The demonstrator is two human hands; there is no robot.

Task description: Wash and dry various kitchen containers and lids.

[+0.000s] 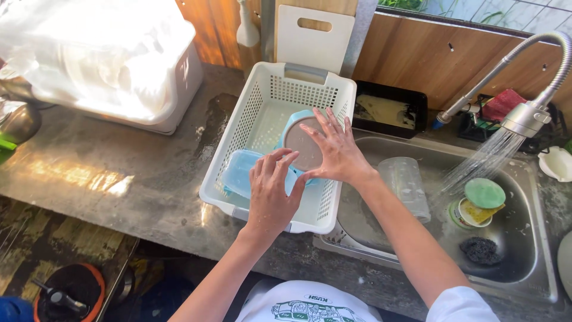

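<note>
Left hand (271, 191): centre of frame, fingers spread and curled over the blue tub (239, 173), fingertips touching it.
Right hand (335, 149): just right of centre, fingers spread flat against the round blue-rimmed lid (298, 140).
Lid: standing tilted inside the basket (262, 98), centre.
Tub: lower left part of the basket.
Basket: white, on the counter (119, 179), touching the sink (524, 238).
Tap (524, 116): upper right, water running.
Cup (408, 185): clear, lying in the sink.
</note>
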